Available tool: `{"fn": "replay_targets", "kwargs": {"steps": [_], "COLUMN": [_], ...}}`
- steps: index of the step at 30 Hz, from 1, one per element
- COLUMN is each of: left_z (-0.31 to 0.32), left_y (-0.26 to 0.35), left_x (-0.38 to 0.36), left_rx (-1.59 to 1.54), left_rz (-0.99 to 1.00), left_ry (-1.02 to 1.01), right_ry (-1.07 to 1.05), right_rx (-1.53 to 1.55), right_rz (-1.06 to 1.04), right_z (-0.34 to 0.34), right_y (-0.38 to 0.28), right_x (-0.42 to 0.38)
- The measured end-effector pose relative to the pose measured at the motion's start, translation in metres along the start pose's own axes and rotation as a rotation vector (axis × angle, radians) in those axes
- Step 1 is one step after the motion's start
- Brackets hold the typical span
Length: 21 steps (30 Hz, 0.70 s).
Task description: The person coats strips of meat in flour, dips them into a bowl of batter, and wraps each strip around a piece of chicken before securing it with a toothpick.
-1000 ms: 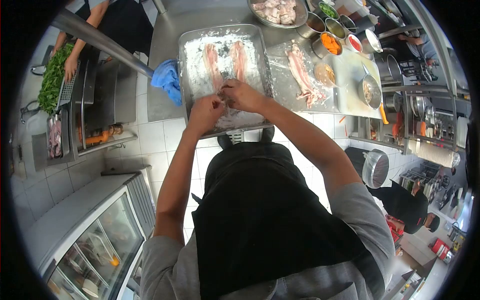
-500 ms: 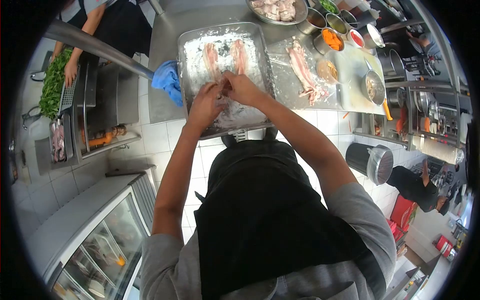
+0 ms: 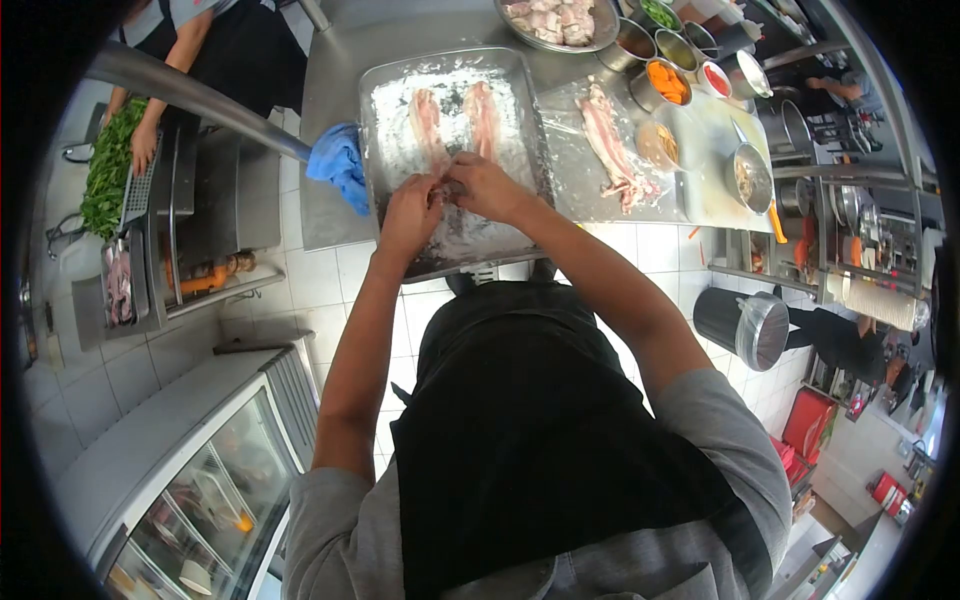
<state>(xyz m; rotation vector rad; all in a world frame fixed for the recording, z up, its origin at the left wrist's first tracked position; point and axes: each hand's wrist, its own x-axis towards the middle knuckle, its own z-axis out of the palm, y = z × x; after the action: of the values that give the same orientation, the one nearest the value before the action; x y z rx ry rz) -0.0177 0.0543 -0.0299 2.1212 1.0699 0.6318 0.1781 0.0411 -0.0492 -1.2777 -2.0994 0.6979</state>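
A metal tray (image 3: 541,150) dusted with white flour lies before me. In it are two long raw meat strips, a left strip (image 3: 427,118) and a right strip (image 3: 482,112). My left hand (image 3: 411,214) and my right hand (image 3: 487,188) meet over the near half of the tray. Their fingers are closed together at the near end of the left strip, which they partly hide. The right strip's near end runs up to my right hand. To the right, another raw meat strip (image 3: 612,145) lies on a plastic sheet on the steel table.
A blue cloth (image 3: 340,165) sits left of the tray. Behind are a bowl of meat pieces (image 3: 562,22) and several metal containers, one with orange pieces (image 3: 665,82). A small pan (image 3: 748,172) rests on the white board (image 3: 705,195). Another person's hand (image 3: 144,145) touches leafy greens (image 3: 108,165).
Both hands stay at the near end of the left strip, fingers shifted slightly and drawn closer together. A person in the right background has moved. The view has shifted a little.
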Motion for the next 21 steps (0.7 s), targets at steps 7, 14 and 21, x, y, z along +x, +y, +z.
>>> {"fn": "replay_targets", "kwargs": {"steps": [7, 14, 21], "left_z": [-0.002, -0.001, 0.001], "left_y": [0.019, 0.005, -0.005], "left_x": [-0.003, 0.001, 0.017], "left_rx": [0.028, 0.003, 0.005], "left_rz": [0.059, 0.017, -0.012], "left_ry": [0.115, 0.025, 0.052], "right_ry": [-0.021, -0.007, -0.225], "right_rx": [0.015, -0.053, -0.115], "right_rz": [0.009, -0.041, 0.073], "right_z": [-0.014, -0.011, -0.017], "right_y": [-0.008, 0.003, 0.014], "right_x": [0.007, 0.010, 0.026]}}
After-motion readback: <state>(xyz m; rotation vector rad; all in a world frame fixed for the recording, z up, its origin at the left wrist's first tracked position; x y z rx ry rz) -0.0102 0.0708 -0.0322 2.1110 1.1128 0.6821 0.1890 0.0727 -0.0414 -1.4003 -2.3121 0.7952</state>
